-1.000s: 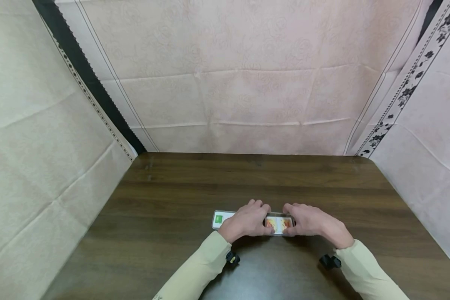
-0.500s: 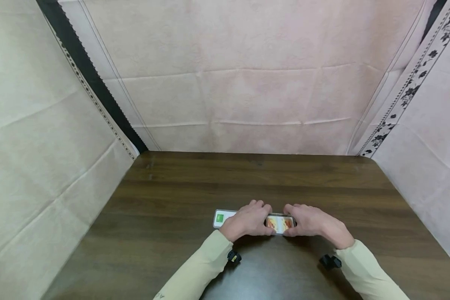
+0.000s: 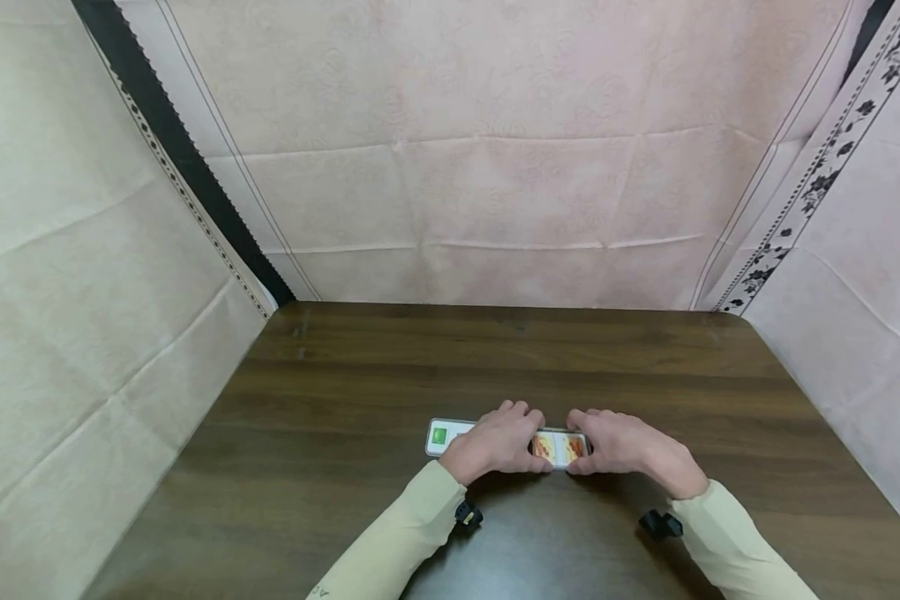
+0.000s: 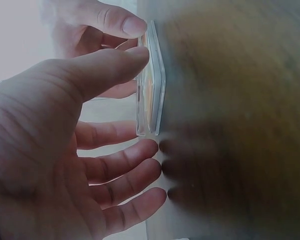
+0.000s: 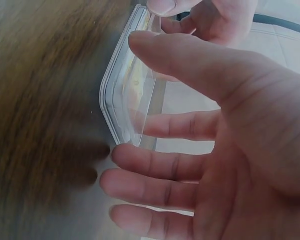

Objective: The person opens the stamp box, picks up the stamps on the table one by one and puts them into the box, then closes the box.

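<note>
A small clear plastic case (image 3: 558, 450) with orange and white pictures inside sits in front of me, between my two hands. My left hand (image 3: 498, 440) holds its left end, thumb along the near edge and fingers at the far edge. At the other end, my right hand (image 3: 621, 442) grips it in the same way. Seen edge-on in the left wrist view, the case (image 4: 160, 75) has thin layered rims close over the table. The right wrist view shows a clear upper wall on the case (image 5: 109, 85), with both thumbs near each other.
A flat white piece with a green square (image 3: 440, 437) lies left of the case, partly hidden under my left hand. The dark wooden table (image 3: 345, 383) reaches back to a pale cloth (image 3: 495, 192). Cloth panels also hang at both sides.
</note>
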